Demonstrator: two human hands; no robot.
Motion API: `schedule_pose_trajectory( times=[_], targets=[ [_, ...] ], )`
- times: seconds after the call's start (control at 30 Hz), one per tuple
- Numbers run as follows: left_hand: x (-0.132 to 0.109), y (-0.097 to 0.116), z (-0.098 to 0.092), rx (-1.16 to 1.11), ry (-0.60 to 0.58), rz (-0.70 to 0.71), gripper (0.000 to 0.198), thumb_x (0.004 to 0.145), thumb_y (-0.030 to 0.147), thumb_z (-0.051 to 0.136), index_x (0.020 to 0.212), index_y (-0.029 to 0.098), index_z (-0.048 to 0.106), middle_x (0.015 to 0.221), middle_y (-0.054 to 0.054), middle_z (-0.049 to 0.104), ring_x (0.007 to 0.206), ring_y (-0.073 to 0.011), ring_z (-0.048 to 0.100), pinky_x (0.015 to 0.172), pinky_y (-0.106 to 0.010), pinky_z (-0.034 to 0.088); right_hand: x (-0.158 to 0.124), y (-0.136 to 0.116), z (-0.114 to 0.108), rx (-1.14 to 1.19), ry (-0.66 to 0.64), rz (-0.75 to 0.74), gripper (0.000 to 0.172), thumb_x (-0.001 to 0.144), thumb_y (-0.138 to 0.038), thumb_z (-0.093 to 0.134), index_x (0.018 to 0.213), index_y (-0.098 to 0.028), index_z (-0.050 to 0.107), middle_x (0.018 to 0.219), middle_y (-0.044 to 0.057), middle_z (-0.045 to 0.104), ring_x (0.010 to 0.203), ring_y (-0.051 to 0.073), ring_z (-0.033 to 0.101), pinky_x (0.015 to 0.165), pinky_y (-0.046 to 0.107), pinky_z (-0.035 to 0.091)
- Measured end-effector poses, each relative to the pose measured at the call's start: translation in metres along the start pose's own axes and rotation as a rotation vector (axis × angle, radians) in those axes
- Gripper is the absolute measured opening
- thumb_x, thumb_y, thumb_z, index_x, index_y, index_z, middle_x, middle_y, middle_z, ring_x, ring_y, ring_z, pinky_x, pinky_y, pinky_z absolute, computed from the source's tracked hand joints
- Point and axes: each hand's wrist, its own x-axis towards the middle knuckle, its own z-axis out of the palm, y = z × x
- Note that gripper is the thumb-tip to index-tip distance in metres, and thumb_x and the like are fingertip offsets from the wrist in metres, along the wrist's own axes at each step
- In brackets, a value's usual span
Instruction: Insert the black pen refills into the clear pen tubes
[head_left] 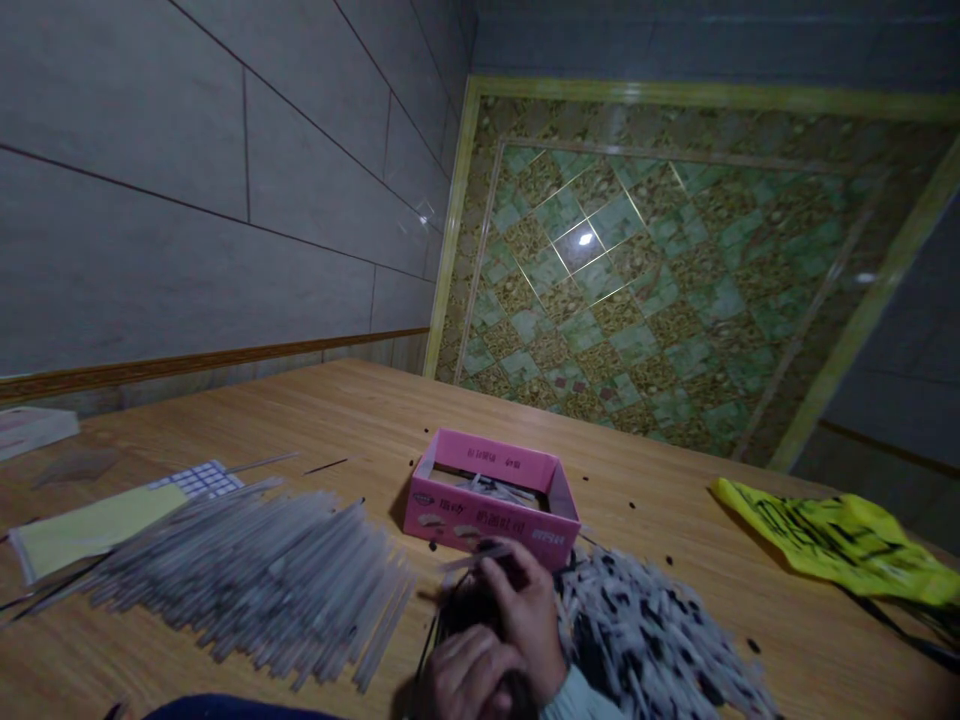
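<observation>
The right hand (pixel 529 610) pinches a thin clear plastic tube (pixel 469 560) at its fingertips, just short of the pink cardboard box (pixel 491 525), while the left hand (pixel 465 675), fisted beneath, grips a dark bundle of thin rods (pixel 459 612), apparently to hold them together.

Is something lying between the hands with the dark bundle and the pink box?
Nothing visible. The right hand and left hand hold the dark bundle just before the pink box; the tube pile lies aside, to the left.
</observation>
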Motion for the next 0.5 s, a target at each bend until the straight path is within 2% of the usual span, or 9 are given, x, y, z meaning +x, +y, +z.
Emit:
schedule_pose_trajectory(
  times=[0.13,0.2,0.37,0.43,0.5],
  targets=[
    [0.002,0.005,0.001,-0.082,0.021,-0.224,0.034,0.088,0.032,0.032,0.07,0.02,0.059,0.056,-0.003,0.056,0.054,-0.0141,0.055,0.053,-0.022,0.039,-0.02,-0.009,-0.033,0.385,0.248,0.317,0.041,0.08,-0.031,0.061,0.116,-0.022,0.042,0.081,0.001,0.063,0.071,0.016,0.062,0.064,0.027,0.052],
    [0.003,0.006,0.001,-0.122,0.052,-0.343,0.027,0.086,0.026,0.039,0.07,0.021,0.06,0.057,-0.002,0.056,0.056,-0.014,0.055,0.054,-0.022,0.039,-0.032,-0.009,-0.044,0.467,0.309,0.389,0.05,0.076,-0.032,0.066,0.118,-0.023,0.04,0.078,-0.001,0.062,0.068,0.015,0.061,0.062,0.025,0.052],
    [0.007,0.001,-0.002,-0.206,0.169,-0.578,0.023,0.083,0.028,0.046,0.067,0.022,0.061,0.055,-0.001,0.054,0.054,-0.0142,0.053,0.056,-0.022,0.038,-0.05,0.001,-0.054,0.487,0.392,0.471,0.052,0.071,-0.043,0.069,0.109,-0.016,0.047,0.072,0.004,0.066,0.053,0.015,0.06,0.05,0.024,0.049],
    [0.01,-0.001,-0.004,-0.228,0.127,-0.639,0.022,0.081,0.031,0.049,0.067,0.021,0.063,0.057,-0.002,0.056,0.055,-0.0149,0.054,0.057,-0.022,0.039,-0.051,0.003,-0.055,0.51,0.37,0.501,0.049,0.069,-0.045,0.07,0.102,-0.013,0.053,0.067,0.005,0.066,0.052,0.015,0.059,0.048,0.023,0.047],
    [0.014,-0.001,-0.003,-0.265,0.025,-0.687,0.024,0.08,0.034,0.05,0.069,0.02,0.065,0.063,-0.004,0.059,0.061,-0.0164,0.056,0.059,-0.022,0.04,-0.05,0.002,-0.056,0.56,0.307,0.525,0.046,0.068,-0.044,0.071,0.098,-0.012,0.056,0.062,0.004,0.065,0.048,0.013,0.056,0.045,0.021,0.044]
  ],
)
